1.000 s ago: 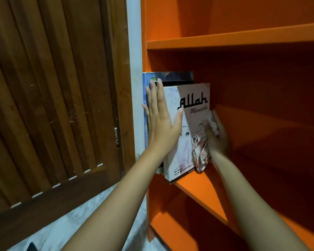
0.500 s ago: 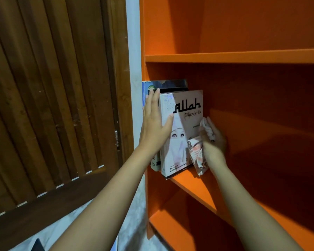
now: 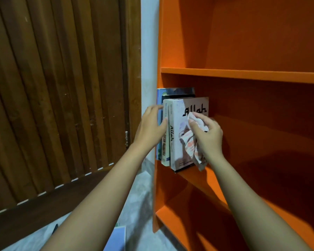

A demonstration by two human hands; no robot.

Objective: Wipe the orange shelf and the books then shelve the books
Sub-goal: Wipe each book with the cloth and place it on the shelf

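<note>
Several books stand upright at the left end of the middle board of the orange shelf (image 3: 243,75). The outermost is a white book (image 3: 178,113) with black lettering on its cover and spine. My left hand (image 3: 150,129) rests against the spines of the books, fingers curled, thumb on a spine. My right hand (image 3: 207,136) grips a crumpled white and pink cloth (image 3: 190,144) and presses it against the white book's cover. A blue book (image 3: 159,98) and a dark book (image 3: 179,91) stand behind, mostly hidden.
A brown slatted wooden door (image 3: 62,87) stands left of the shelf, with a strip of white wall (image 3: 149,51) between. On the pale floor below lies a light blue book or paper (image 3: 116,238). The shelf boards right of the books are bare.
The white book went further into the row. My left hand slid from its front edge to the spines. My right hand came round with the cloth onto the cover.
</note>
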